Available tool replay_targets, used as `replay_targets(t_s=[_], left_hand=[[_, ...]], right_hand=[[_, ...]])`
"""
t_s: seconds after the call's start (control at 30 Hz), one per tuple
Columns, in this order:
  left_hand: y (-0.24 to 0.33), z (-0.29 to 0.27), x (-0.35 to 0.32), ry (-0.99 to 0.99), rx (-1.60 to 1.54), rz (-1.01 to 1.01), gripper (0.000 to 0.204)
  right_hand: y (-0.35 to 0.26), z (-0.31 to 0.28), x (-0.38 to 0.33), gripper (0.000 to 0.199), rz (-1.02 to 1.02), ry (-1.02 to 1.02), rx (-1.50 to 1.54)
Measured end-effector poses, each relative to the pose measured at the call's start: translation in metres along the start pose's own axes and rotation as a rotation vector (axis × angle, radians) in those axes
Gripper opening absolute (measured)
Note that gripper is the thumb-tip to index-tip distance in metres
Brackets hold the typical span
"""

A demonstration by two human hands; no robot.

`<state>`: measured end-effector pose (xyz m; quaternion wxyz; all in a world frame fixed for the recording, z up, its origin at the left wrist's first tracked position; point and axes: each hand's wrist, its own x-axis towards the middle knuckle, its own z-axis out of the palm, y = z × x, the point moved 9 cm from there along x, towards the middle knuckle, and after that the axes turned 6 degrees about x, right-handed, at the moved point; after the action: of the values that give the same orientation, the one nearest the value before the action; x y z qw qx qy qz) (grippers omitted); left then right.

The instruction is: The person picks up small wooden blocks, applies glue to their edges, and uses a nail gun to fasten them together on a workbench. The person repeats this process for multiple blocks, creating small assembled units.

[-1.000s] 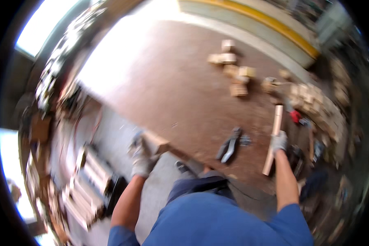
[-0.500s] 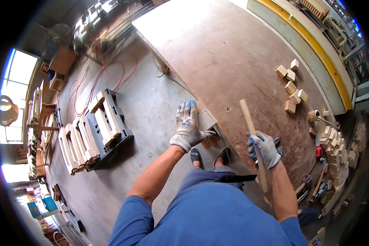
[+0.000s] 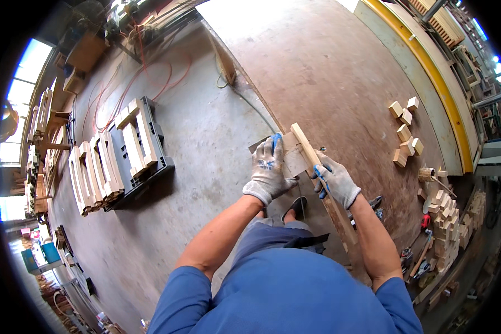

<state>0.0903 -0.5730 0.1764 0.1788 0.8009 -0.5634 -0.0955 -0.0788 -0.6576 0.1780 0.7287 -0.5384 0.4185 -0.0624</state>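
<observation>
My right hand, in a grey glove with blue on the fingers, is closed round a long narrow wooden strip. The strip slants along the near left edge of the brown worktable, its far end close to the table's corner. My left hand, gloved likewise, lies with fingers stretched forward and thumb apart. It rests over a flat pale piece at that corner. A darker edge of something flat shows beyond the left fingertips; how it joins the pale piece is hidden.
Several wooden blocks lie on the table's right side. Beyond them are a mallet, stacked blocks and hand tools. On the floor at left, wooden frames lean by a dark pallet; red hoses trail behind.
My right hand has brought the wooden strip leftward and forward to the table's corner, closer to my left hand. The view has shifted, and a dark flat edge now shows beyond the left fingers.
</observation>
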Motion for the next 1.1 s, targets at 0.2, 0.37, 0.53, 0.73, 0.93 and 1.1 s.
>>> replay_targets(t_s=[0.2,0.37,0.53,0.73,0.93,1.1], left_hand=[[-0.001,0.003,-0.001,0.003,0.029,-0.008,0.131],[0.001,0.001,-0.001,-0.015,0.034,-0.009,0.130],[0.001,0.001,-0.001,-0.016,0.039,-0.010,0.131],[0.003,0.000,0.000,-0.023,0.038,-0.016,0.128],[0.003,-0.002,0.000,-0.015,0.034,-0.026,0.128],[0.002,-0.007,0.003,0.009,-0.007,-0.003,0.127]], right_hand=[[-0.007,0.004,0.014,0.051,-0.004,0.033,-0.134],[-0.012,0.004,0.017,0.051,0.041,0.039,-0.196],[-0.022,0.008,0.020,0.051,0.020,0.037,-0.260],[-0.016,0.002,0.028,0.049,-0.135,0.114,-0.541],[0.007,-0.011,-0.022,0.049,-0.224,0.149,-0.658],[0.077,-0.061,-0.084,0.051,-0.090,0.170,-0.671]])
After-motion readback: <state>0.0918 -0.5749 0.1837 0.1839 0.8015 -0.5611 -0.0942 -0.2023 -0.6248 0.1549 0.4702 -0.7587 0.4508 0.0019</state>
